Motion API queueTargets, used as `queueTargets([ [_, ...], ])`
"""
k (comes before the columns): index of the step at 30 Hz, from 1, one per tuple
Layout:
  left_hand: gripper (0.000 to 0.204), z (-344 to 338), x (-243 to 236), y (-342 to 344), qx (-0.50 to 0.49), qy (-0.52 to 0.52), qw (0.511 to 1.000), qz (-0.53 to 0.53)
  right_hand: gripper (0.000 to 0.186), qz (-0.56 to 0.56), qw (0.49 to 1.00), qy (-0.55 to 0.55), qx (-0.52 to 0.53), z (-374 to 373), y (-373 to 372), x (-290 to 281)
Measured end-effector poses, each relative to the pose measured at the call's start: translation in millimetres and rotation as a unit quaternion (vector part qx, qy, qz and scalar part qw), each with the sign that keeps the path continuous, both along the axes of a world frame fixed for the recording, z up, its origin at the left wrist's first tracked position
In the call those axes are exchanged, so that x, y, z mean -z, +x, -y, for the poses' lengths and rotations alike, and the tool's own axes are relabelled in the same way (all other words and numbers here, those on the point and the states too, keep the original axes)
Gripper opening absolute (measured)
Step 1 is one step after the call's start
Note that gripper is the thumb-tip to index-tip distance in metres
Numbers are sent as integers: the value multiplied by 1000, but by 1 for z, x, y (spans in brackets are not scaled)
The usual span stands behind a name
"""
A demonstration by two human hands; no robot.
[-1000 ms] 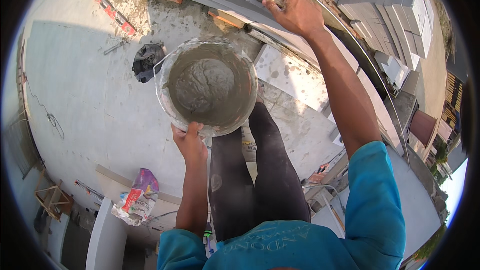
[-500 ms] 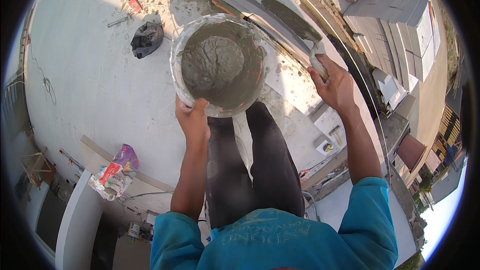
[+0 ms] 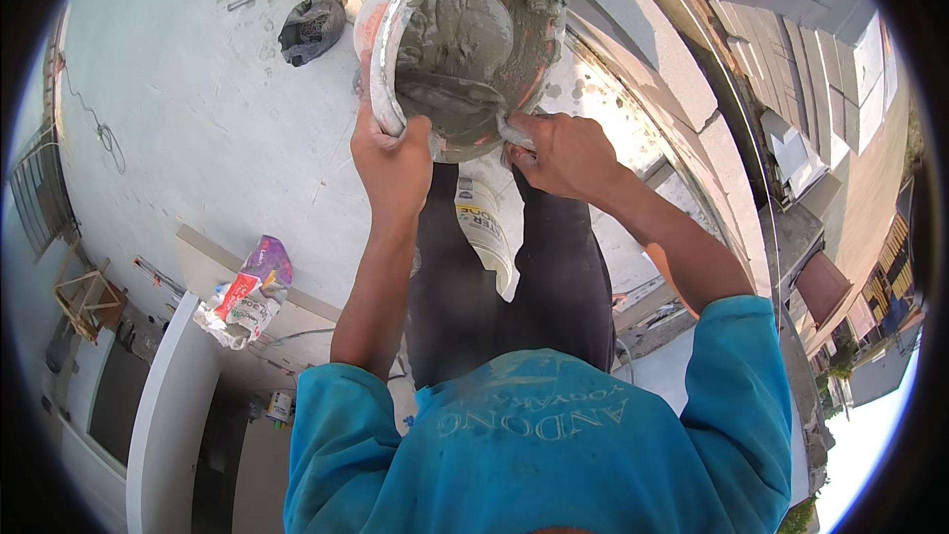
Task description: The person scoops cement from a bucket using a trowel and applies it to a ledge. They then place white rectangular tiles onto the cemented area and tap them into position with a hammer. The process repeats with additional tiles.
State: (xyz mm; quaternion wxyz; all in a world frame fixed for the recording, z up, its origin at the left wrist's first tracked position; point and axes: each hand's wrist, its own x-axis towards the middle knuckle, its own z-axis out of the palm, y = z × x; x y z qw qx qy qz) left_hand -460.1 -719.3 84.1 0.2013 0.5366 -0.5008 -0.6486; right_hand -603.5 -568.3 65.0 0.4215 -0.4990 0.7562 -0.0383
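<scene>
A round bucket (image 3: pixel 388 59) of wet grey mortar (image 3: pixel 460 25) is tilted with its mouth toward me, above my legs. My left hand (image 3: pixel 392 153) is closed on its near left rim, thumb over the edge. In my right hand (image 3: pixel 571 158), at the near right rim, is the pale handle of a trowel (image 3: pixel 450 96). Its mortar-coated blade lies inside the bucket, across the near part of the mortar. Wet mortar hides the blade's exact outline.
A black bag-like container (image 3: pixel 312 30) stands on the pale floor to the left. Near a low ledge lies a crumpled purple, red and white sack (image 3: pixel 247 292). A pale container (image 3: pixel 484 222) shows between my legs. Grey blocks (image 3: pixel 806 49) are stacked at the far right.
My right hand has brought the trowel left, from beside the wall edge into the bucket. The bucket is now tilted more toward me and sits higher in view.
</scene>
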Motion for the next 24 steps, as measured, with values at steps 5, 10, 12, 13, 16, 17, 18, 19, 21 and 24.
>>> queueTargets([
  [5,52,87,26,27,-58,55,996,-41,36,513,779,131,334,85,3,17],
  [10,47,190,80,74,-161,190,968,-37,27,712,554,66,426,170,19,39],
  [12,57,225,104,94,-170,172,967,-79,30,761,503,-39,407,227,28,61],
  [13,60,243,115,113,-185,174,966,-47,31,779,474,-78,403,254,38,71],
  [16,61,296,125,151,-175,157,972,5,33,742,447,-271,420,364,50,103],
  [17,59,312,126,170,-181,145,972,30,32,703,464,-327,428,406,51,113],
  [18,58,326,132,188,-183,136,972,51,31,655,482,-383,438,449,47,124],
  [19,56,339,135,204,-183,121,974,61,31,603,490,-430,460,488,39,136],
  [21,59,362,132,225,-192,104,973,81,33,475,503,-512,509,568,19,152],
  [24,65,390,134,285,-166,96,967,167,40,143,525,-593,594,671,-3,151],
])
